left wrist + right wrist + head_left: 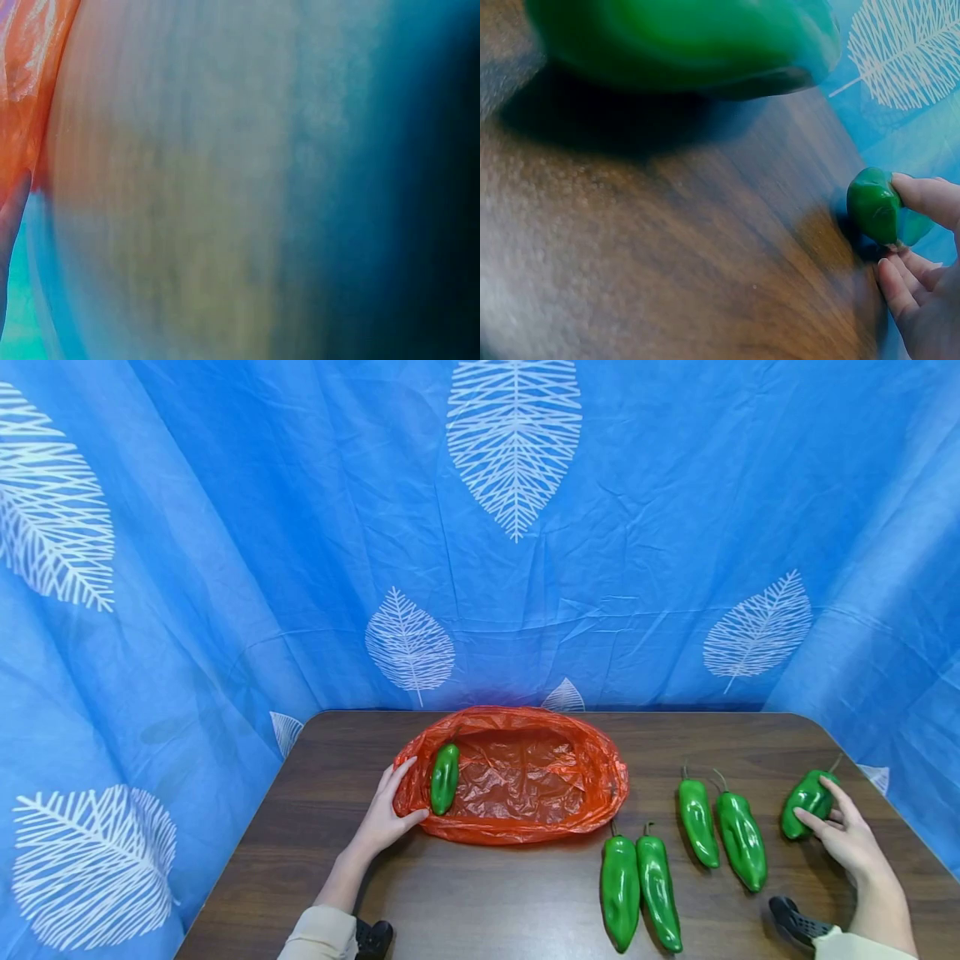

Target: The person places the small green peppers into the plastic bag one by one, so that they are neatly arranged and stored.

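Observation:
A red plastic bag [517, 832], its mouth spread wide, lies at the back of the table with one green chili pepper [445, 779] at its left end. My left hand [384, 818] touches the bag's left side, fingers and thumb spread apart and fairly straight. In the left wrist view, one digit meets the red bag [21, 97]. At the table's right side my right hand [851, 839] holds a green pepper [808, 802] between thumb and fingers. The right wrist view shows that pepper [872, 204] close to the tabletop.
Two green peppers [697, 822] [741, 839] lie between the bag and my right hand. Another pair of peppers [620, 893] [658, 893] lies nearer the front edge. A blue leaf-patterned curtain [637, 527] hangs behind the brown wooden table [480, 893].

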A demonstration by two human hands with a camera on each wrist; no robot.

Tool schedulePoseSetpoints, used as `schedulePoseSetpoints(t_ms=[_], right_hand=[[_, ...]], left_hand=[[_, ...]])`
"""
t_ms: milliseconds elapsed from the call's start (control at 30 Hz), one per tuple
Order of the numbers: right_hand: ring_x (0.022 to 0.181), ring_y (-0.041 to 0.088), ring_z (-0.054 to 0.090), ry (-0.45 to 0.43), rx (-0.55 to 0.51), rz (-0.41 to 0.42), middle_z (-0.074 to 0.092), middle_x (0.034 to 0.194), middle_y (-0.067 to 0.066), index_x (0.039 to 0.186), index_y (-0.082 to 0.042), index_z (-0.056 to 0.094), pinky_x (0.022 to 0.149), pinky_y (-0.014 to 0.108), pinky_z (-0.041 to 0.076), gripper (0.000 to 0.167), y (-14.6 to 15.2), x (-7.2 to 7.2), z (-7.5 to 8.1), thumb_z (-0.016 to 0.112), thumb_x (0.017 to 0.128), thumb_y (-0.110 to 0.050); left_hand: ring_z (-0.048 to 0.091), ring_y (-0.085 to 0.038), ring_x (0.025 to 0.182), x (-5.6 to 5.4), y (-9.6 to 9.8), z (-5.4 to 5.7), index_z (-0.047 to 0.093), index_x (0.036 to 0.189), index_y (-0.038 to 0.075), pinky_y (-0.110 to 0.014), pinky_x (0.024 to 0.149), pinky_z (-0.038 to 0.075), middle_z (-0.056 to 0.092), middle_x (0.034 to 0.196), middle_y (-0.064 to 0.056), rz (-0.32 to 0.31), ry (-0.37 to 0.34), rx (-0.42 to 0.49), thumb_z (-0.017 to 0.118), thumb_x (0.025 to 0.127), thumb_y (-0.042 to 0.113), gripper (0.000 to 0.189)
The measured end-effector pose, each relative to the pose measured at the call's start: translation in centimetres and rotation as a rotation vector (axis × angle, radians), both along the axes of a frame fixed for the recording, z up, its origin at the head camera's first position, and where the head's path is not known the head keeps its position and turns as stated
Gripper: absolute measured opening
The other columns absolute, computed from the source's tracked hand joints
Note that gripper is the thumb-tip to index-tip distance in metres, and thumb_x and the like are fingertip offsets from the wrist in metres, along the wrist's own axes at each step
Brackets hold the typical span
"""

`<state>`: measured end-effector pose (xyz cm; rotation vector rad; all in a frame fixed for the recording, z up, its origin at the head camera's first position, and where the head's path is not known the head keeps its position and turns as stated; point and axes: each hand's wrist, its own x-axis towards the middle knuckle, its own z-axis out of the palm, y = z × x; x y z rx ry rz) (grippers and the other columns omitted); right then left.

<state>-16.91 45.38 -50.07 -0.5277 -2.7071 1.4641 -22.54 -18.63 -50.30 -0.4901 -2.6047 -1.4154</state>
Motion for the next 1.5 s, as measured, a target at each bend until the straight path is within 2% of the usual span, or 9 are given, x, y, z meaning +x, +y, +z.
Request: schedulePoseSetpoints(t_ms=[100, 200, 300, 533, 767, 933, 1100, 1367, 1500], right_hand=[[0.093, 0.041, 0.046, -0.005, 0.01, 0.011, 0.017, 0.125, 0.046, 0.144, -0.029, -0.012, 0.054, 0.018, 0.043, 0.075, -0.1, 0.0, 0.1, 0.043, 0.094, -0.036], [0.077, 0.011, 0.05, -0.003, 0.014, 0.019, 0.021, 0.123, 0.045, 0.144, -0.029, -0.011, 0.055, 0.019, 0.044, 0.074, 0.0, 0.0, 0.0, 0.043, 0.094, -0.035], [0.071, -0.011, 0.037, 0.006, 0.007, 0.017, 0.023, 0.122, 0.045, 0.145, -0.031, -0.01, 0.055, 0.02, 0.045, 0.075, 0.1, 0.1, -0.2, 0.044, 0.093, -0.037], [0.071, -0.005, 0.042, 0.03, 0.012, -0.047, 0.027, 0.122, 0.045, 0.145, -0.037, -0.001, 0.053, 0.02, 0.045, 0.075, -0.1, 0.2, -0.5, 0.051, 0.09, -0.037], [0.064, -0.013, 0.039, 0.056, -0.04, -0.12, 0.028, 0.121, 0.042, 0.144, -0.041, 0.006, 0.05, 0.018, 0.045, 0.073, -0.7, 0.2, -0.3, 0.054, 0.089, -0.032], [0.063, -0.013, 0.043, 0.088, -0.222, -0.229, 0.034, 0.114, 0.032, 0.142, -0.045, 0.014, 0.053, 0.014, 0.046, 0.076, -0.8, 0.1, -0.5, 0.062, 0.085, -0.029], [0.066, -0.011, 0.05, 0.169, -0.537, -0.292, 0.037, 0.103, 0.001, 0.14, -0.044, 0.025, 0.056, 0.01, 0.047, 0.085, -0.6, 0.2, -0.7, 0.075, 0.075, -0.022], [0.073, -0.007, 0.054, 0.236, -0.685, -0.207, 0.035, 0.104, -0.008, 0.14, -0.042, 0.027, 0.061, 0.012, 0.049, 0.083, -1.9, 0.1, 1.2, 0.072, 0.077, -0.012], [0.078, -0.005, 0.054, 0.267, -0.683, -0.122, 0.037, 0.104, -0.009, 0.14, -0.041, 0.028, 0.064, 0.013, 0.049, 0.078, -1.6, -1.2, 0.8, 0.067, 0.082, -0.007]], left_hand=[[0.029, -0.039, 0.127, -0.1, 0.0, -0.1, 0.036, 0.139, 0.011, -0.061, 0.098, 0.029, 0.027, 0.14, -0.019, 0.0, 0.008, 0.003, 0.078, 0.069, 0.017, 0.082], [0.029, -0.04, 0.127, -0.1, 0.0, -0.1, 0.036, 0.139, 0.011, -0.061, 0.098, 0.028, 0.028, 0.139, -0.019, -0.001, 0.013, 0.004, 0.078, 0.069, 0.016, 0.082], [0.029, -0.04, 0.127, -0.1, 0.0, -0.1, 0.036, 0.139, 0.011, -0.061, 0.098, 0.028, 0.028, 0.139, -0.02, -0.003, 0.017, 0.004, 0.078, 0.069, 0.016, 0.082], [0.03, -0.039, 0.126, -0.2, 0.1, -0.2, 0.036, 0.139, 0.011, -0.059, 0.097, 0.031, 0.028, 0.139, -0.019, -0.011, 0.03, 0.005, 0.078, 0.069, 0.016, 0.082], [0.03, -0.039, 0.127, -0.1, 0.2, -0.2, 0.036, 0.139, 0.01, -0.059, 0.098, 0.03, 0.027, 0.14, -0.019, -0.016, 0.017, 0.013, 0.077, 0.07, 0.016, 0.081], [0.029, -0.038, 0.127, -0.1, 0.2, -0.1, 0.035, 0.14, 0.012, -0.059, 0.099, 0.03, 0.026, 0.141, -0.018, -0.015, -0.005, 0.006, 0.077, 0.071, 0.017, 0.082], [0.028, -0.038, 0.128, -0.1, 0.2, -0.1, 0.035, 0.14, 0.012, -0.059, 0.099, 0.028, 0.026, 0.141, -0.018, -0.013, -0.006, 0.006, 0.077, 0.07, 0.016, 0.082], [0.028, -0.039, 0.128, -0.2, 0.1, -0.1, 0.033, 0.141, 0.014, -0.06, 0.098, 0.029, 0.025, 0.142, -0.018, -0.006, -0.022, -0.005, 0.077, 0.071, 0.018, 0.082], [0.028, -0.038, 0.128, -0.1, 0.1, 0.1, 0.034, 0.14, 0.014, -0.06, 0.098, 0.029, 0.025, 0.142, -0.018, -0.001, -0.032, -0.004, 0.077, 0.07, 0.018, 0.082]])
